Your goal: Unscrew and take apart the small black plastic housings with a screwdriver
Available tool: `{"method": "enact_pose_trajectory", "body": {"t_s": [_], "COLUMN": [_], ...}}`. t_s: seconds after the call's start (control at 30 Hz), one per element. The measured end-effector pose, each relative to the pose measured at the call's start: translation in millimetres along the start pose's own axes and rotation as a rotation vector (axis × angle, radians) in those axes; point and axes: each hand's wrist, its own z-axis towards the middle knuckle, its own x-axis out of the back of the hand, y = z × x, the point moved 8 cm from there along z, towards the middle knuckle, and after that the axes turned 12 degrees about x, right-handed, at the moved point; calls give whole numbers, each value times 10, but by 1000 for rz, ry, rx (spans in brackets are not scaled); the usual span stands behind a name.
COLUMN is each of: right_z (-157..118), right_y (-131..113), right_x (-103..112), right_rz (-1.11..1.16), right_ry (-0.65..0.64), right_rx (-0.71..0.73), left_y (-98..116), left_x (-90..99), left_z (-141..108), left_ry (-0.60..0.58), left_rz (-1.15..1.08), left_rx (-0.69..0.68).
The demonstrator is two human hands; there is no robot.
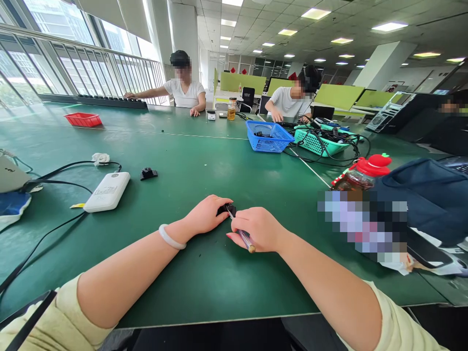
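Observation:
My left hand (211,213) grips a small black part (227,209) close to the green tabletop, fingers and thumb closed around it. In my right hand (258,228) is a screwdriver (247,241), held by its translucent handle with a yellowish end. Its shaft slants up and left, and the tip meets the black part; the exact contact is too small to make out. Another small black piece (148,173) lies on the table, up and left of my left hand.
A white power bank (108,192) with black cables lies left. Ahead stand a blue basket (269,137), a green basket (321,141) full of cables and a red tray (83,120). A red-lidded bottle (365,170) and a dark bag (426,197) are right. Two people sit across the table.

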Motion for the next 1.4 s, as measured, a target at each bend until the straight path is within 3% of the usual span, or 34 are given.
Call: {"method": "enact_pose_trajectory", "body": {"t_s": [0.3,1.4], "right_z": [21,7], "right_y": [-53,-185], "right_x": [-16,-144], "right_rz": [-40,-287], "right_ry": [92,121], "right_rx": [44,153], "left_y": [-4,-43], "left_x": [-11,-25], "left_z": [0,21], "left_ry": [20,76], "left_rz": [14,38], "left_rx": [-35,-68]}}
